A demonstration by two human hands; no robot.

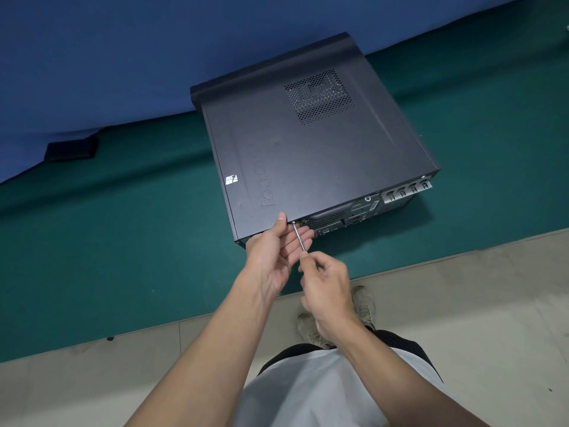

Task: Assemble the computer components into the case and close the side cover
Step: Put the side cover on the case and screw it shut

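A black computer case [308, 149] lies flat on the green table, its side cover on top with a vent grille [318, 95] at the far right. The rear panel [345, 217] faces me. A screwdriver [298, 237] has its tip against the upper left corner of the rear panel. My right hand [326, 282] grips the screwdriver's handle, which the fingers hide. My left hand [278, 248] lies open beside and under the shaft, with its thumb touching the edge of the side cover.
The green table surface [123, 241] ends near my body at a front edge, with pale floor tiles [462, 303] and my shoes below. A blue cloth [123, 57] covers the back. A small black block [72, 149] sits at the far left.
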